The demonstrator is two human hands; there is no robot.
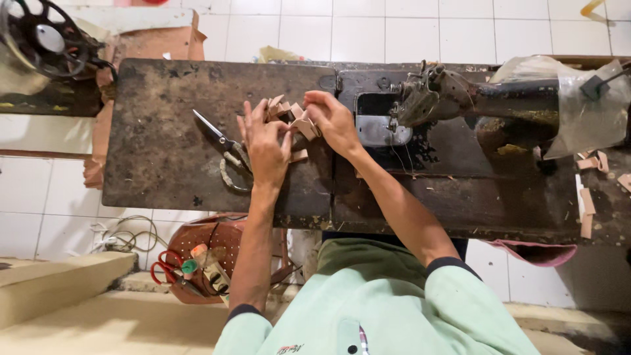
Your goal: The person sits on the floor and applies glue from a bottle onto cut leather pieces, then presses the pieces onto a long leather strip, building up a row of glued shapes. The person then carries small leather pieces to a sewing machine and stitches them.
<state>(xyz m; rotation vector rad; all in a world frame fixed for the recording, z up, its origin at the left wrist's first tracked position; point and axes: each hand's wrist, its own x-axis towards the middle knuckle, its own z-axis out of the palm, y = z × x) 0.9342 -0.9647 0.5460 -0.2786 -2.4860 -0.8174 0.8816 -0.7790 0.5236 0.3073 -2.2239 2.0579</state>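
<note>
Both hands work over a small heap of tan leather pieces on a dark, worn sewing table. My left hand lies flat with fingers spread, its fingertips on the near side of the heap. My right hand curls over the heap's right side and pinches a tan piece between thumb and fingers. One loose tan piece lies beside my left wrist. A pair of scissors rests on the table just left of my left hand.
An old black sewing machine stands right of my hands, its right part wrapped in clear plastic. More tan strips lie at the table's right end. A brown basket with red-handled scissors and tools sits on the floor below.
</note>
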